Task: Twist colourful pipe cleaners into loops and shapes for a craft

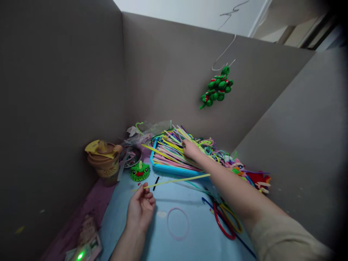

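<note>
My left hand (141, 207) is closed, palm up, pinching a pale yellow pipe cleaner (179, 179) between thumb and fingertips. The stem points right, toward my right forearm. My right hand (191, 149) reaches into a blue tray (174, 169) heaped with pipe cleaners (170, 152) in yellow, pink and other colours. Its fingers are bent down among the stems, and what they grip, if anything, is hidden. Just left of the tray sits a green fuzzy figure (140, 171) with two eyes and a red mouth.
A lidded brown cup (106, 163) and a metal bowl (133, 156) stand at left. Red-and-yellow-handled scissors (226, 221) lie at right, under a blue hook-ended rod (243, 243). A pink ring (178, 224) lies on the blue mat. Green beaded-looking decorations (219, 87) hang on the back partition.
</note>
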Available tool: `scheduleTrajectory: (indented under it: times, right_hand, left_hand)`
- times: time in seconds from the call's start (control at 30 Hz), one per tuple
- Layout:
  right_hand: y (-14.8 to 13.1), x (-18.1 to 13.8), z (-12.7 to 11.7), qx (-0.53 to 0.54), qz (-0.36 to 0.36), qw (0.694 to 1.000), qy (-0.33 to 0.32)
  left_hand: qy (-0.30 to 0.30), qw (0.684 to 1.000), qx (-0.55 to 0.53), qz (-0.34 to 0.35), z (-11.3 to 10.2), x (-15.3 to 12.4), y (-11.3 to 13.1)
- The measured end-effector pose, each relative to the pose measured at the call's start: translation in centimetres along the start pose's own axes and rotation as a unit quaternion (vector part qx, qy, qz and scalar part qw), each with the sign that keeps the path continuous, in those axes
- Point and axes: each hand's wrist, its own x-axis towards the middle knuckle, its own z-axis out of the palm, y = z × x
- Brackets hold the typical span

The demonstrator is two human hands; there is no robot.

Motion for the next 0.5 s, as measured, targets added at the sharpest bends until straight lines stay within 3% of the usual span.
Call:
scheduleTrajectory:
  times: [0.23, 0.5]
  right_hand:
    - [0.5, 0.4, 0.3, -0.041, 0.019, 0.999, 0.009]
    - [0.9, 1.2, 1.1, -0.016, 0.021, 0.999, -0.035]
  left_hand:
    - [0.004, 1.000, 0.006, 0.001, -0.1, 0.0, 0.2]
    - [0.010, 1.000, 0.011, 0.000, 0.1, -0.2, 0.0]
